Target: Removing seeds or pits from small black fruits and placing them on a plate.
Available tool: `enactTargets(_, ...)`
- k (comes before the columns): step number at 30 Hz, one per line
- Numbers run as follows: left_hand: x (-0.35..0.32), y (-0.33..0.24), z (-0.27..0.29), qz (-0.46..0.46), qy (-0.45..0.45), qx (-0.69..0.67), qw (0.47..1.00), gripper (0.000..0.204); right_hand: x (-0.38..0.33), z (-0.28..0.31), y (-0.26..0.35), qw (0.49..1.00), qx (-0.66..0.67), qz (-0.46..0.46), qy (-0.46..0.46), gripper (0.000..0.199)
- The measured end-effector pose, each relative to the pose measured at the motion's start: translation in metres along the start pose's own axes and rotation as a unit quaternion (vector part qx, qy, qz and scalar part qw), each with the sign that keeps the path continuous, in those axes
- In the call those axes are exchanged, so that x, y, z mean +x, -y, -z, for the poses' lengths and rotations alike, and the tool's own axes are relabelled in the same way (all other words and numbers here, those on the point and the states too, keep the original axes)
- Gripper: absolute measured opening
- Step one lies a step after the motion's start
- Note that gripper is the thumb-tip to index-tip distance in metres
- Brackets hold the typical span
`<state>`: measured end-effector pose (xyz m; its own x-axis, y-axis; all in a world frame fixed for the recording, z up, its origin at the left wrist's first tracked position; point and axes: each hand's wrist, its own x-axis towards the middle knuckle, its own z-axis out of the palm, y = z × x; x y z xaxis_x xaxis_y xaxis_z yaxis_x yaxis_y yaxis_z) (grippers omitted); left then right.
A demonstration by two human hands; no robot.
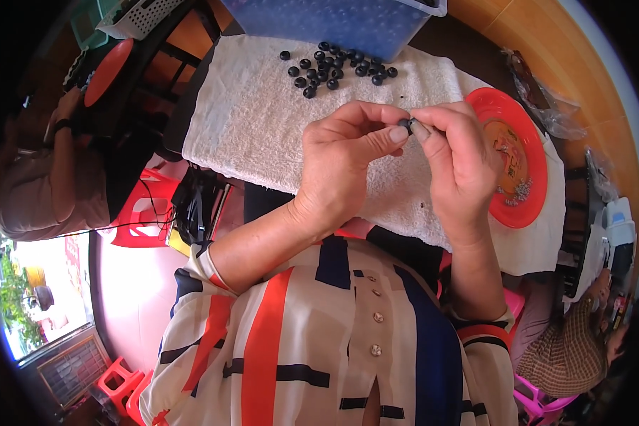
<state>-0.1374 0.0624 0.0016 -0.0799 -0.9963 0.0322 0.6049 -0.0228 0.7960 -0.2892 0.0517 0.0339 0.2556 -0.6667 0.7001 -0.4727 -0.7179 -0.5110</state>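
Note:
Between thumb and fingertips, my left hand (344,153) pinches a small round black bead-like piece (405,124) above the towel. My right hand (465,145) is closed in a pinch right against that piece, a greyish covering or tip showing at its thumb. Whatever sits between the right fingertips is too small and too hidden to make out. A loose group of similar black pieces (332,84), some with a light dimple or hole, lies beyond my hands on the white towel (252,106). To the right, a red plate (481,106) with a patterned centre holds a scatter of tiny silvery bits (520,193).
A blue translucent bin (319,18) full of round pieces stands at the far edge. Clear plastic bags (557,117) lie past the plate. One person (50,170) works at a dark table on the left; another (564,348) sits at the lower right. Red stools (145,213) stand nearby.

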Motion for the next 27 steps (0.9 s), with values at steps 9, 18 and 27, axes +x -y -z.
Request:
enactTargets(9,-0.003,-0.004,-0.003,0.064,0.012,-0.014,0.998,0.018,-0.007,0.006,-0.002,0.999,0.041,-0.010,0.001,0.023)
enactTargets(18,-0.008,-0.003,-0.007,0.055,0.005,0.016,0.998,0.017,-0.015,0.006,0.004,1.000,0.002,0.010,-0.020,0.023)
enactTargets(27,-0.012,0.001,-0.010,0.047,-0.003,0.018,0.999,0.013,-0.019,0.014,0.008,0.999,0.019,-0.046,0.004,0.023)
